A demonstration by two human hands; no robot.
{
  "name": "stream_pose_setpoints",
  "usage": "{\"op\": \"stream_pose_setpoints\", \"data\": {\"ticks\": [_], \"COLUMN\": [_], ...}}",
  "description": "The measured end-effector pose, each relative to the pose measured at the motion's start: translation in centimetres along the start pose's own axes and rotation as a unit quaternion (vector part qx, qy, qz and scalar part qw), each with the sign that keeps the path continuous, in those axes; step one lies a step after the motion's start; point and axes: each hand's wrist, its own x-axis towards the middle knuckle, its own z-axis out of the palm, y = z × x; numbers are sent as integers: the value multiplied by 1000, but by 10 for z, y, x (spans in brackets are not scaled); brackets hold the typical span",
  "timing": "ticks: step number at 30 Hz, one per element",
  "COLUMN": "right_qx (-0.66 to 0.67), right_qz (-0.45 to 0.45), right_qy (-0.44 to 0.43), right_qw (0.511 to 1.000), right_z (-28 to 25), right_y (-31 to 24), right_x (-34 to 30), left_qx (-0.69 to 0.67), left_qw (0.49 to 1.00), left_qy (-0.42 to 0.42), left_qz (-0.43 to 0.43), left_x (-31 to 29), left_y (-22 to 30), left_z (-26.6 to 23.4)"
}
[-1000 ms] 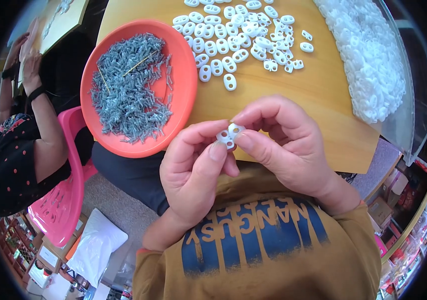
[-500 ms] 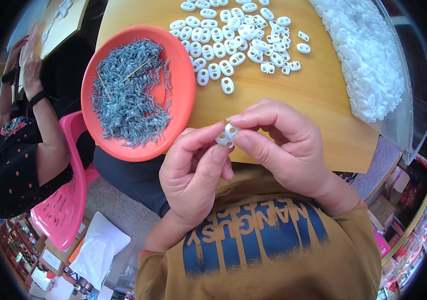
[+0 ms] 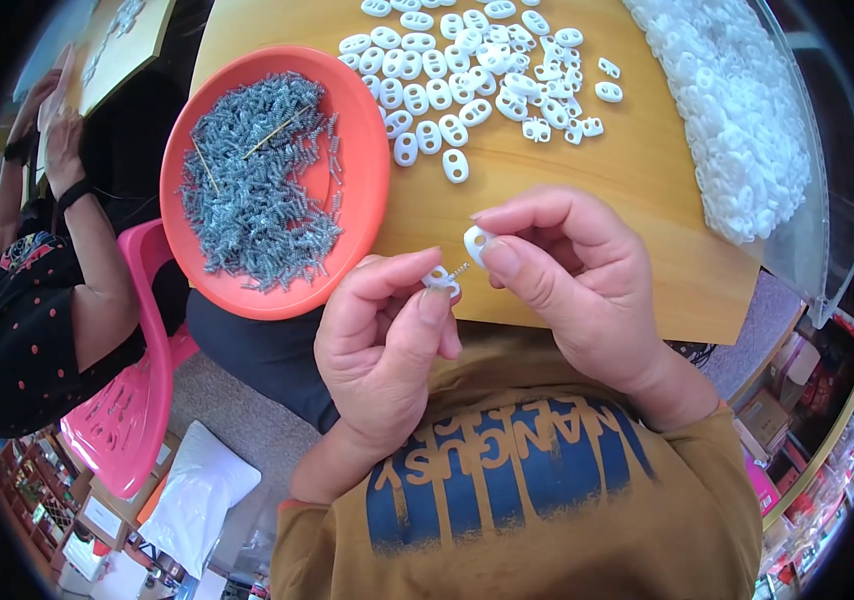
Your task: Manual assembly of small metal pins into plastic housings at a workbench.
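Observation:
Between thumb and index finger, my left hand (image 3: 382, 340) pinches a small white plastic piece (image 3: 441, 280) with holes in it. A thin metal spring (image 3: 461, 270) sticks out of that piece toward the upper right. My right hand (image 3: 577, 270) pinches a white oval shell with holes (image 3: 476, 243), held a little above and to the right of the spring, apart from it. On the left, an orange-red oval plate (image 3: 372, 180) bears a heap of small grey springs (image 3: 257, 190) and two thin sticks.
Many white two-hole ovals (image 3: 455, 166) lie scattered on the wooden table (image 3: 597, 190). A clear bin (image 3: 827, 200) full of white pieces (image 3: 747, 130) stands at the right. A pink chair (image 3: 127, 420) and another person's arm (image 3: 97, 240) are at the left.
Half a second ago the two white pieces were together between my fingertips. My right hand has moved up and right with the shell, and the spring now shows in the gap.

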Motion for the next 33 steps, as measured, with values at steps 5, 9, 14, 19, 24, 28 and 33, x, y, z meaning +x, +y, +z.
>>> {"op": "stream_pose_setpoints", "data": {"ticks": [5, 9, 14, 19, 24, 28, 33], "right_qx": [18, 69, 82, 77, 87, 100, 104], "right_qz": [31, 46, 54, 61, 67, 75, 65], "right_qy": [-2, 1, 7, 7, 7, 1, -5], "right_qw": [999, 997, 995, 995, 994, 992, 992], "right_z": [-3, -6, -8, -10, -9, -9, -6], "right_y": [0, 3, 3, 4, 5, 4, 6], "right_x": [0, 2, 3, 5, 5, 4, 4], "left_qx": [-35, 5, -33, -35, -94, -137, -173], "left_qw": [999, 999, 999, 998, 990, 980, 967], "left_qy": [7, -27, -18, -12, 23, 0, 7], "left_qz": [18, 27, -32, -50, -98, -145, -188], "left_x": [2, 4, 4, 8, 12, 13, 12], "left_y": [-1, -7, -7, -9, -8, -4, 0], "left_z": [4, -3, -1, 2, 3, 2, 2]}}
